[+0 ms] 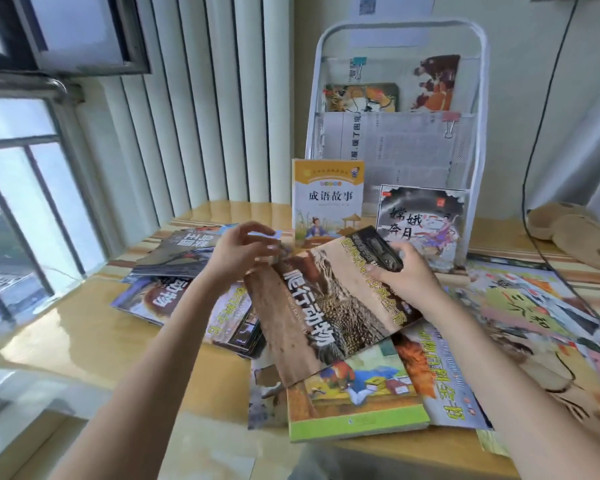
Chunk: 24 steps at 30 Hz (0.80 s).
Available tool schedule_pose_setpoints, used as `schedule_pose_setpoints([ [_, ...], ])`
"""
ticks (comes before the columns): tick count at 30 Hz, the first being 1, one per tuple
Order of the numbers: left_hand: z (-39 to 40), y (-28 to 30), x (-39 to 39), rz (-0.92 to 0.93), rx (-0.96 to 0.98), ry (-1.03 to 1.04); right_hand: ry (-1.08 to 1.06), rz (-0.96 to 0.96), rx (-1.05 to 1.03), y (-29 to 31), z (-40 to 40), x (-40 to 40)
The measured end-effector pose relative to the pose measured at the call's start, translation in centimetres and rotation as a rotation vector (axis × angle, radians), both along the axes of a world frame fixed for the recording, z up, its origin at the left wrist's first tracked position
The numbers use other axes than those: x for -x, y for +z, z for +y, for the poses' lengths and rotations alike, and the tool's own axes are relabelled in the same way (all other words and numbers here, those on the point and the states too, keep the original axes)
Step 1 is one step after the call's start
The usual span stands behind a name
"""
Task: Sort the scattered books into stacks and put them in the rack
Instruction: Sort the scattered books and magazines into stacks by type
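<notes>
book-strewn table (94, 327); both hands (238, 252) on reptile book (326, 306)

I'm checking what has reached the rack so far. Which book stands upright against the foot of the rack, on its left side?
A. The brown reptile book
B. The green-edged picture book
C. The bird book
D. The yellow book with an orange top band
D: the yellow book stands upright against the white rack; the others lie on the table or are held.

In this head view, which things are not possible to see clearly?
- Left hand: motion blur hides whether it holds anything.
- Books under the reptile book: it covers their titles.
- Newspaper in the rack: print too small.
- Picture book at right: the right forearm covers part of it.
</notes>
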State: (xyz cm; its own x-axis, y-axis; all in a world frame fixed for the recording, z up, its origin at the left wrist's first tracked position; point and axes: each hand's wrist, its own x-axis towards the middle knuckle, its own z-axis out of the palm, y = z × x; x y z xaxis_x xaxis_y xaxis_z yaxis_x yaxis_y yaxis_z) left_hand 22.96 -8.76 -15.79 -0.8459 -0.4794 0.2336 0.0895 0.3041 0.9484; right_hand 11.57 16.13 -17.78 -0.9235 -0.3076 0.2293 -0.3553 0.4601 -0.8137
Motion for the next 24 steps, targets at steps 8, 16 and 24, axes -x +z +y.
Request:
schedule_pose_setpoints([
  [8,-6.6,-4.9,-2.3,-0.694,0.967,0.074,-0.182,-0.074,-0.178,-2.3,-4.1,0.1],
  [16,-6.8,-3.1,-2.6,-0.461,1.066,0.275,-0.224,-0.064,-0.222,-3.1,-3.8,-0.4],
  [24,-1.5,1.3,-0.8,-0.083,0.871,0.796,-0.149,-0.147,0.107,-3.5,-2.8,-0.8],
])
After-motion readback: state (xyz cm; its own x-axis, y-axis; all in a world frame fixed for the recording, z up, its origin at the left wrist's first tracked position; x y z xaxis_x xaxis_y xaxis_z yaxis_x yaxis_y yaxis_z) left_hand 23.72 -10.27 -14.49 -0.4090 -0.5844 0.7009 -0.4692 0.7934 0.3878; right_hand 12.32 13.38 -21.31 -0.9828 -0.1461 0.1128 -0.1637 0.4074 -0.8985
